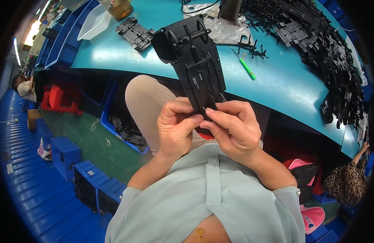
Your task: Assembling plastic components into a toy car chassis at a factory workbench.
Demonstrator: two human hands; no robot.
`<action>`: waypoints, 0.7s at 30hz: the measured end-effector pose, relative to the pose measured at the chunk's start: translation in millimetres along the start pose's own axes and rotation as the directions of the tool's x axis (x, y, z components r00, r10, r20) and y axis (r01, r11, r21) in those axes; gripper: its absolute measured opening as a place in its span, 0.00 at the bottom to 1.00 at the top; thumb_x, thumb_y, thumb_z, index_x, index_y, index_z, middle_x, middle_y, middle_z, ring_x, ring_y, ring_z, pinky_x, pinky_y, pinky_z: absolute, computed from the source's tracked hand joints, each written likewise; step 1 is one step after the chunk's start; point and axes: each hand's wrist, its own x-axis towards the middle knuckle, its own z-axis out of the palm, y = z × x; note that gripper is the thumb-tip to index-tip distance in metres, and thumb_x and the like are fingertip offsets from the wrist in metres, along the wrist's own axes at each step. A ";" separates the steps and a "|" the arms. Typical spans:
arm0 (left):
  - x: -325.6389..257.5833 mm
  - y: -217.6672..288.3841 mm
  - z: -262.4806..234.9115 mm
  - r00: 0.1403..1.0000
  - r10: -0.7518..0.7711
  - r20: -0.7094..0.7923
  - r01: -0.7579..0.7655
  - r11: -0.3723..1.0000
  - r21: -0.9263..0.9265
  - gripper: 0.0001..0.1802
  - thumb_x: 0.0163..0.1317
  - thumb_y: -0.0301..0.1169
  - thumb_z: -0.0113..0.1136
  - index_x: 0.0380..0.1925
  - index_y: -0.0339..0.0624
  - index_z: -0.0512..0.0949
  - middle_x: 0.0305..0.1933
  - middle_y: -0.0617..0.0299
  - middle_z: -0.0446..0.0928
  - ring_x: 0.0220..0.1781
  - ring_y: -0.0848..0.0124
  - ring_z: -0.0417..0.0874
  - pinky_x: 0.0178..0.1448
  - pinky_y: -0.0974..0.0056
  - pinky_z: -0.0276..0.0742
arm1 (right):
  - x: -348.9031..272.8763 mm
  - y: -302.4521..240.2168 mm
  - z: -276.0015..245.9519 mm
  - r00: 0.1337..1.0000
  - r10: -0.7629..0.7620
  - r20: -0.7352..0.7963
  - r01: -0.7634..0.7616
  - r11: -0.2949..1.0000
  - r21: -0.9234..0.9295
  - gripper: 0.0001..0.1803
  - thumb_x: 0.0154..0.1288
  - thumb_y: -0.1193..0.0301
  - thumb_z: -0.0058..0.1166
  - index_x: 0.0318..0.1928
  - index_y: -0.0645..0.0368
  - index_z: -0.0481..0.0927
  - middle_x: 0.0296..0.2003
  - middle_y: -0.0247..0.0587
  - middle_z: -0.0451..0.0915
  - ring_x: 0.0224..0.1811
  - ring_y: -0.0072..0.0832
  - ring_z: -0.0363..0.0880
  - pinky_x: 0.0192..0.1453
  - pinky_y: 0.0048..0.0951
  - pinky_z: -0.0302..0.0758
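Note:
Both my hands grip the near end of a long black moulded plastic part (198,75), held up over my lap just off the table's front edge. It has ribs, a wider far end and a hollow at its far left. My left hand (176,125) pinches its lower left corner with thumb and bent finger. On the right corner, my right hand (235,127) presses with thumb and forefinger, its tips almost meeting the left thumb. Whether a small piece lies between the fingertips is hidden.
On the turquoise table (284,87) lie a green-handled screwdriver (247,69), another black part (135,34) and a large heap of black parts (328,52). A white tray (94,22) stands far left. Below, a blue bin (126,135) holds black parts, near a red stool (61,99).

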 end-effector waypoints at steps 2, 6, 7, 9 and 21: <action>0.2 -0.1 -1.1 0.999 0.030 0.017 -0.031 0.999 0.031 0.13 0.54 0.09 0.53 0.35 0.37 0.71 0.43 0.56 0.75 0.44 0.69 0.79 0.49 0.64 0.79 | 0.8 -1.4 0.4 1.000 0.016 0.011 -0.016 1.000 0.014 0.15 0.46 0.77 0.70 0.38 0.61 0.84 0.36 0.43 0.76 0.26 0.27 0.78 0.25 0.22 0.75; 0.2 1.7 -1.2 0.999 0.052 0.008 -0.052 0.997 0.049 0.13 0.54 0.09 0.53 0.35 0.37 0.72 0.43 0.54 0.76 0.44 0.69 0.80 0.48 0.65 0.79 | 4.8 -3.1 -1.1 0.999 0.009 0.043 -0.009 1.000 0.017 0.15 0.46 0.78 0.69 0.38 0.62 0.84 0.36 0.43 0.75 0.26 0.27 0.78 0.25 0.22 0.75; 0.4 2.3 -1.2 0.997 0.074 0.023 -0.075 0.996 0.052 0.13 0.54 0.09 0.53 0.35 0.37 0.72 0.44 0.54 0.76 0.44 0.69 0.80 0.48 0.65 0.80 | 6.3 -3.9 -1.3 0.999 0.006 0.054 -0.007 1.000 0.019 0.15 0.46 0.78 0.69 0.38 0.63 0.84 0.35 0.44 0.75 0.27 0.27 0.77 0.25 0.22 0.75; 0.8 4.0 -1.5 0.994 0.101 0.037 -0.104 0.992 0.075 0.13 0.54 0.09 0.53 0.35 0.37 0.72 0.44 0.53 0.76 0.44 0.68 0.80 0.47 0.65 0.80 | 7.1 -4.1 -1.0 0.998 0.002 0.066 -0.003 1.000 0.021 0.16 0.45 0.79 0.69 0.38 0.63 0.84 0.35 0.44 0.75 0.27 0.27 0.77 0.25 0.22 0.75; 1.8 11.9 -8.6 0.988 0.124 0.094 -0.136 0.982 0.130 0.12 0.53 0.08 0.53 0.33 0.36 0.72 0.42 0.51 0.77 0.42 0.68 0.79 0.47 0.65 0.77 | 8.8 -9.1 1.9 0.992 -0.044 0.119 0.043 0.999 0.010 0.15 0.44 0.81 0.68 0.36 0.65 0.83 0.34 0.42 0.73 0.23 0.23 0.71 0.22 0.20 0.69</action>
